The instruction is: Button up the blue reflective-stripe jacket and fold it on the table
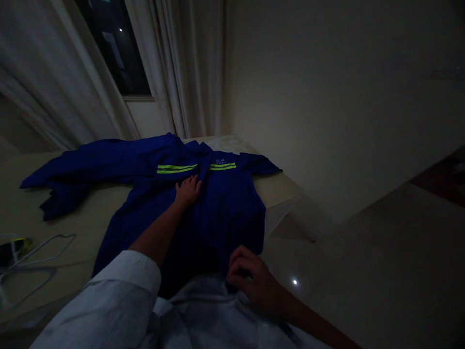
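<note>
A dark blue work jacket (228, 208) with yellow-green stripes across the chest is spread over a cream-covered table, its sleeves stretched to either side. My left hand (188, 191) lies on the front of the jacket, just below the stripes, with its fingers apart. Close to my body, my right hand (250, 276) has its fingers curled and pinched at the lower edge of the jacket, on the right side. The dim light hides exactly how much cloth is between those fingers. Small light lettering shows above the right-hand stripe.
White wire hangers (39, 264) lie on the table cover (22, 203) at the left, beside a black and yellow object (16, 247). Curtains (185, 63) and a dark window (118, 48) are behind the table. A plain wall (327, 106) and shiny floor (363, 271) are at the right.
</note>
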Demonstrator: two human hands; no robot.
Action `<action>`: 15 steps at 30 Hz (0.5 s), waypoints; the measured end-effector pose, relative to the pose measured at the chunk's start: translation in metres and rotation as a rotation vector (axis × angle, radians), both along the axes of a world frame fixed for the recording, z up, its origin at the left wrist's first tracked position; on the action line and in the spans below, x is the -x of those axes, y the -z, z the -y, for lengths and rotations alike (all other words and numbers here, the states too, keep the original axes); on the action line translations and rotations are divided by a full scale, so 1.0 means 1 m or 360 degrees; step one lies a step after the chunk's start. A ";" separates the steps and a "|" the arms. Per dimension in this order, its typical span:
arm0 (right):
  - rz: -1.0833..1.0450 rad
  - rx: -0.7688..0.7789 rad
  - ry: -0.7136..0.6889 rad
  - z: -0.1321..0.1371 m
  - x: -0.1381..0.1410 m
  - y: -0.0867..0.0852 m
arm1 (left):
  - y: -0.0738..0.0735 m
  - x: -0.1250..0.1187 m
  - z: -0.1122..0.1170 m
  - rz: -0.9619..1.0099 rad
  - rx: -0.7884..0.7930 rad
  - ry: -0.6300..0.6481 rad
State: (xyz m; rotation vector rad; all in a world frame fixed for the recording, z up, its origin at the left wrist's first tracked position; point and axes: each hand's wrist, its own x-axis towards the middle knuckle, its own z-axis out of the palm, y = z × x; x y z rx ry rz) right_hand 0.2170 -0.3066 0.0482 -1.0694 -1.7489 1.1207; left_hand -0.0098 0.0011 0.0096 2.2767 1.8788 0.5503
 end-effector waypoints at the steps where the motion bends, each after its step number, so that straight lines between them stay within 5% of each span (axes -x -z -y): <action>1: -0.0057 0.0001 0.0064 -0.004 -0.003 0.001 | -0.005 -0.001 0.003 0.0042 -0.0081 -0.0012; 4: -0.0230 0.0043 0.0145 -0.016 -0.007 0.008 | -0.024 0.001 0.038 0.0247 -0.0287 0.0087; 8: -0.0288 0.0129 0.0401 -0.019 -0.006 0.023 | -0.030 0.019 0.150 0.0651 -0.0203 0.0407; 12: -0.0271 0.0165 0.0578 -0.017 -0.003 0.029 | 0.020 0.056 0.268 0.0895 0.0871 0.0524; 15: -0.0399 0.0216 0.0604 -0.018 0.001 0.026 | 0.069 0.078 0.308 0.1462 0.1222 -0.0119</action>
